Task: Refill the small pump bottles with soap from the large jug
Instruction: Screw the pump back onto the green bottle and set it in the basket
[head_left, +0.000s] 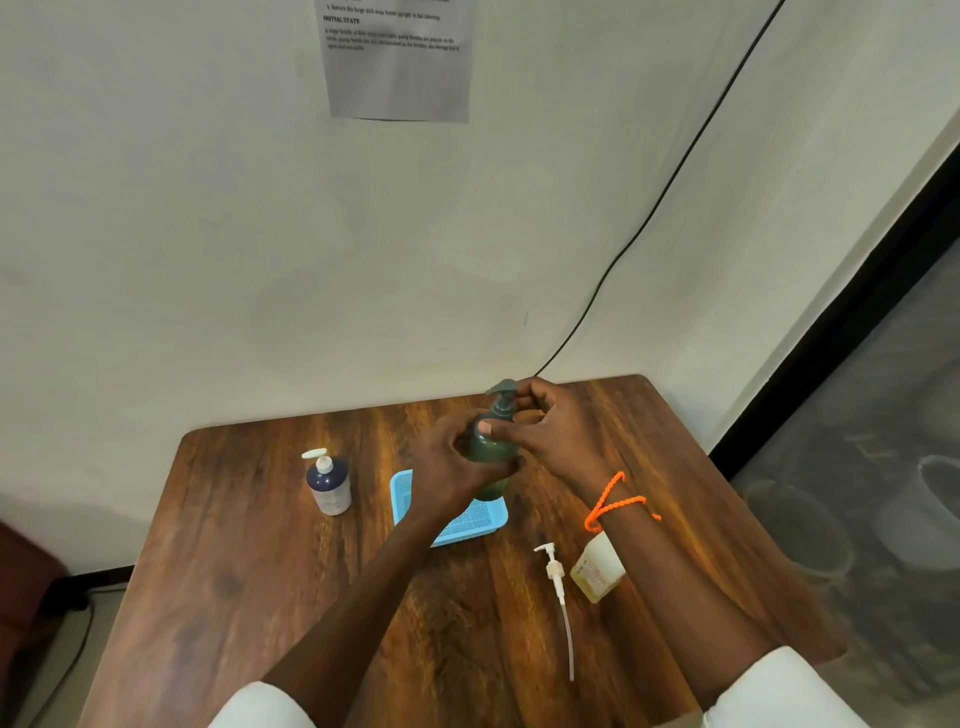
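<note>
A dark green pump bottle stands upright at the far edge of a blue mesh tray. My left hand wraps around the bottle's body. My right hand grips the neck and green pump head with fingers and thumb. A dark blue bottle with a white pump stands to the left. A loose white pump with its long tube lies on the table near me. A pale yellowish soap container sits partly hidden under my right forearm.
The wooden table stands against a white wall, with a black cable running down to its back edge. A printed sheet hangs on the wall. The table's right edge drops off to a grey floor.
</note>
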